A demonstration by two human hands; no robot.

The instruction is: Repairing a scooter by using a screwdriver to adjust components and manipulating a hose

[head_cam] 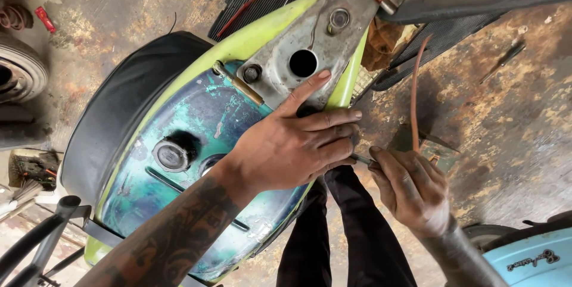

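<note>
Pressing flat against the blue-green fuel tank (pixel 196 126), the left hand (pixel 292 144) is lying spread, thumb reaching up onto the bare metal bracket (pixel 310 40), fingers extended together over the tank's lime-green edge (pixel 345 84); it is gripping nothing. The right hand (pixel 411 189) is closing its fingertips around a thin metal rod (pixel 361 158), which is running just under the left fingers. A round filler cap (pixel 171 156) is sitting on the tank, well apart from both hands. A copper-coloured cable (pixel 414 84) is hanging beside the right hand.
</note>
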